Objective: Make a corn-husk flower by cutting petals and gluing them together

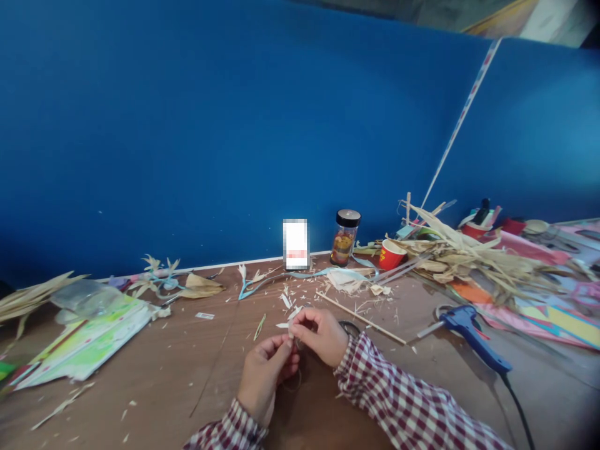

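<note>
My left hand [268, 370] is closed, thumb and fingers pinched together near the table's front middle. Right against its fingertips, my right hand [322, 334] is closed in a pinch too. Between them is a small pale husk piece [283, 325] with pointed petal-like tips showing beyond the fingers; its lower part is hidden. A thin strand [294, 386] hangs in a loop below my hands, and I cannot tell which fingers hold it. Behind my right wrist lies a dark ring-shaped roll [349, 327], partly covered. A bent green strip [259, 327] lies just beyond my left hand.
A blue glue gun [475, 334] lies at right, its cord running forward. A thin stick [360, 317], husk scraps, a red paper cup [392, 254] and a lidded jar [345, 237] stand or lie behind. Dried husks [478, 250] heap at right; painted paper [94, 337] lies left.
</note>
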`<state>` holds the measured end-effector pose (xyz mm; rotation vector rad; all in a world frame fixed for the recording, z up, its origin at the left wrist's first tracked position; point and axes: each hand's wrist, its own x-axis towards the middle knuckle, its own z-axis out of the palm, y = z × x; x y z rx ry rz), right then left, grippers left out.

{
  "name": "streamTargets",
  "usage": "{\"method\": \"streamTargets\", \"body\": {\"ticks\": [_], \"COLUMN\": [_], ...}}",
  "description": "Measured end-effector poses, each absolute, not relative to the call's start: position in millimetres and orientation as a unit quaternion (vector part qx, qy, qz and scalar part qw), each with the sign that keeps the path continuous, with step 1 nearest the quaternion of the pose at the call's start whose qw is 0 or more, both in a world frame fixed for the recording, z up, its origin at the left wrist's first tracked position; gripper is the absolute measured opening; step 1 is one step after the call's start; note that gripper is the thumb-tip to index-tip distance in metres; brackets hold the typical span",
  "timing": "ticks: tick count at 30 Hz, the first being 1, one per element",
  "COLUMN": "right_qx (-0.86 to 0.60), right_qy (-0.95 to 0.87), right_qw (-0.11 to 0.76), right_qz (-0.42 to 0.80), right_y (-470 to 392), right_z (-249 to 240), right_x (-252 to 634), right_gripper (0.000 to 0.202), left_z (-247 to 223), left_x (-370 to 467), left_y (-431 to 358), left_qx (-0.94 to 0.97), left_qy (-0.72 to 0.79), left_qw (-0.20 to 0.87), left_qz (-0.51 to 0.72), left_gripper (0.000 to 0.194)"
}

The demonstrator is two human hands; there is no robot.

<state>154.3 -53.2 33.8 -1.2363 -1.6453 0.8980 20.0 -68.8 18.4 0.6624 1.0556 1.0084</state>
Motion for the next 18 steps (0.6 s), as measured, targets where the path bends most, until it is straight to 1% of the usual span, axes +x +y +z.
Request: {"method": "streamTargets", "body": {"ticks": [4,9,18], "right_qx": [-0.503,-0.505,-0.503], "right_qy": [-0.631,-0.622,-0.632], "right_qw": [0.454,0.457,0.451], "right_qz": [0.378,0.386,0.379], "right_y": [-49.9,-51.7,-51.6], "right_z": [29.8,27.2,29.9], "right_x": [157.2,155.2,151.0], "right_gripper": [0.017,0.017,0.016], "left_z": [19.0,20.5,17.0], "left_x": [21.1,21.1,18.2], "left_y": [-69.2,-69.8,-68.4], "left_qx": [0.305,0.307,0.300], "left_qy": [0.483,0.498,0.485], "left_qw": [0.688,0.680,0.691], "left_qz": [0.448,0.441,0.445], "left_gripper": [0.030,0.033,0.028]}}
